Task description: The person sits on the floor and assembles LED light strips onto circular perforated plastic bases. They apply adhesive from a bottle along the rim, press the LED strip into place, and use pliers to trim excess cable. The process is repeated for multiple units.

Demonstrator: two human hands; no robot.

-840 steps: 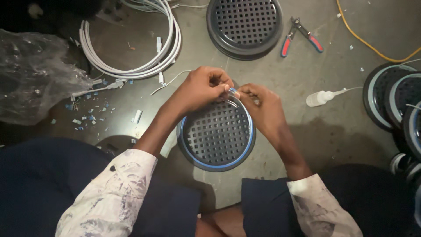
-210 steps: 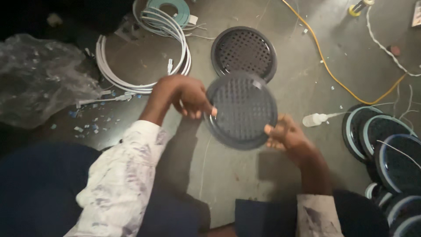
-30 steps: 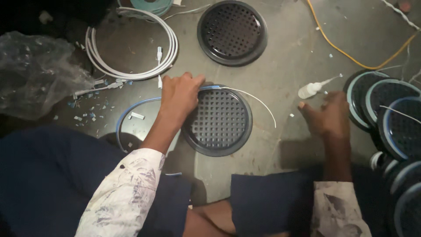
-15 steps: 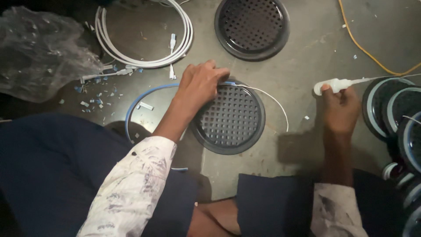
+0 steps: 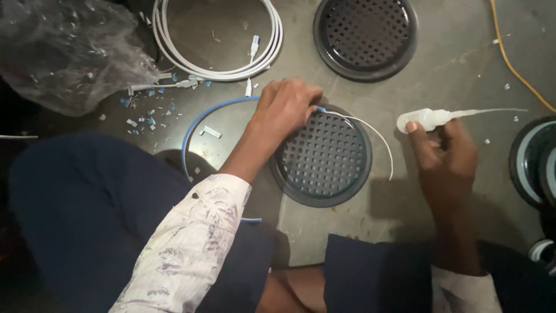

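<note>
While I look down through the head camera, my left hand (image 5: 286, 107) presses flat, fingers curled down, on the upper left rim of the round black grille (image 5: 321, 156), which lies on the grey floor (image 5: 452, 64) in front of my knees. Under that hand a blue cable (image 5: 200, 122) comes in from the left of the grille in a wide arc, and a thin white wire (image 5: 376, 136) runs out along the grille's upper right edge and curves down beside it. To the right of the grille, well apart from it, my right hand (image 5: 443, 162) is closed around a small white squeeze bottle (image 5: 428, 119) whose long thin nozzle points away to the right. Above the grille sits a second black grille (image 5: 366, 36), untouched. Up and left of the grille lies a coil of white cable (image 5: 217, 40), with blue and white scraps (image 5: 147, 110) below it and a crumpled clear plastic bag (image 5: 63, 49) further left. A yellow cord (image 5: 512, 64) crosses the floor to the upper right of the grille, and ringed discs (image 5: 536, 162) are stacked at the far right.
</note>
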